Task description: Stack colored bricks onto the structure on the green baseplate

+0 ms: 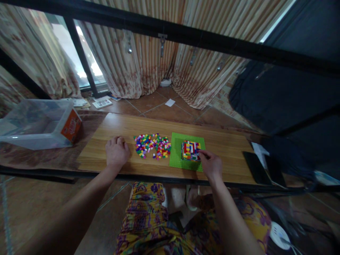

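A long wooden counter (228, 141) carries everything here. The left hand (117, 151) rests knuckles-up on the bare wood with its fingers curled under into a loose fist, holding nothing that shows. Just to its right lies a loose heap of small multicoloured plastic building bricks (152, 145), spread flat on the counter, near the hand but not touching it.

Beside the heap sits a flat square green plastic baseplate (176, 156). On its right half stands a low square block built of red, yellow, blue and white bricks (190, 150). The right hand (211, 163) is at that block's lower right corner, fingers bent and fingertips touching its edge; whether a single brick is pinched between them cannot be told.

At the far left end of the counter stands a large clear plastic storage tub (32, 124), open at the top, with an orange and white printed label on its near end wall. Its inside looks hazy, and its contents cannot be made out.

At the right end lie two dark flat phone-like slabs (262, 169), side by side
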{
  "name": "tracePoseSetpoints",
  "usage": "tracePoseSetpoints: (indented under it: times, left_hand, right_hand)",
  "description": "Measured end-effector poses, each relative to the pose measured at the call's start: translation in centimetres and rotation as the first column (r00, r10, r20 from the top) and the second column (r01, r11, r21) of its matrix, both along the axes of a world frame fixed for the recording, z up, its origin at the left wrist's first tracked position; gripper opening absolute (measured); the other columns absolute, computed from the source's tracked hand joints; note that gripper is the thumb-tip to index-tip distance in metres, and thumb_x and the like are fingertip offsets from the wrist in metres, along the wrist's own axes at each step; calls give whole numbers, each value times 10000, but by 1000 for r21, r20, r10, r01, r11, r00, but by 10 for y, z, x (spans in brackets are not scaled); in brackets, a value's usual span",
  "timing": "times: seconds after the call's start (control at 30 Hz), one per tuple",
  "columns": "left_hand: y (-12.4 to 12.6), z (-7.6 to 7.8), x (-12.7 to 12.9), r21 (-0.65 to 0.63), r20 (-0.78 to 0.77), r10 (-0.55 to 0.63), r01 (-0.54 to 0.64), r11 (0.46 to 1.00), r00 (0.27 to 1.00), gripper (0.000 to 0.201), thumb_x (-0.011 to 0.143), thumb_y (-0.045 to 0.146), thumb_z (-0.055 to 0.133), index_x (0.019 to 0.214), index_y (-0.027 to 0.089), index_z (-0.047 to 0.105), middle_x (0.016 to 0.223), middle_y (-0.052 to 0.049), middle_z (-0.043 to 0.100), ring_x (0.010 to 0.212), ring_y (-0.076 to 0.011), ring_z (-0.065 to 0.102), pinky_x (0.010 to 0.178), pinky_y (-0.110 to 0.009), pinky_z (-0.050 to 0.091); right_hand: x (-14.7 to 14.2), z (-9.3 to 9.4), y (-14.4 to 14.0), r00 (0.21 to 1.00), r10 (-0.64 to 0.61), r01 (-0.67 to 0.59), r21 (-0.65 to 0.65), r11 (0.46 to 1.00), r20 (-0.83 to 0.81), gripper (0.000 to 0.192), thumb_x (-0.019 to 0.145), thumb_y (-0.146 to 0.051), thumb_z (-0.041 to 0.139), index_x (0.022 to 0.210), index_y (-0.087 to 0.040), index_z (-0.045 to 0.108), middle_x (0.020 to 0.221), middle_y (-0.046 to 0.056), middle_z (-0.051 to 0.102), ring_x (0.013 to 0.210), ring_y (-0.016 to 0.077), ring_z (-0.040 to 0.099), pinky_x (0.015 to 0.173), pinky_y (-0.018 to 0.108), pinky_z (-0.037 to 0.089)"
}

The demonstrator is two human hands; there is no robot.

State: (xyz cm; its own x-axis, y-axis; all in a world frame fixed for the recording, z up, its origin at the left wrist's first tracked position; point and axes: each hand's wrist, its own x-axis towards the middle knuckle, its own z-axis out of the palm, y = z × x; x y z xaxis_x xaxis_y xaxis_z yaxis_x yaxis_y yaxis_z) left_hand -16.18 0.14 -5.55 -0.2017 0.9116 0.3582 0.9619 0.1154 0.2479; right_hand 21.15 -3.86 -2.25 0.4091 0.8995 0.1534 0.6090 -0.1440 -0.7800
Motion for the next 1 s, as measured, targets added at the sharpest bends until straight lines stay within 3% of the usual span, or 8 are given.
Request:
tracePoseSetpoints:
  times: [0.23,0.77,1.0]
  left_hand:
    - [-1,1,1,1,7,0,0,1000,1000,305,870,260,388,1030,130,613,1135,-194,610,1067,-342,533,924,-486,378]
    - [-1,-1,0,21,0,2,-2,1000,1000,316,868,265,403,1046,124,622,1166,-188,616,1072,-339,542,935,-475,379]
    - [0,-1,1,3,21,8,-8,1000,1000,321,877,259,389,1054,122,620,1166,-193,610,1095,-341,532,935,-479,384]
  right_hand:
    - [-1,5,4,991,91,-88,-26,996,102,344,765,-405,546,863,-160,767,836,106,752,708,215,647,678,328,459]
    - [9,-17,14,985,27,-22,30,999,-173,397,677,-524,677,770,-140,720,720,80,721,649,182,622,635,309,461]
    - [14,-17,19,986,48,-51,-16,999,-162,439,636,-558,703,745,-132,711,674,73,695,606,168,597,581,291,443]
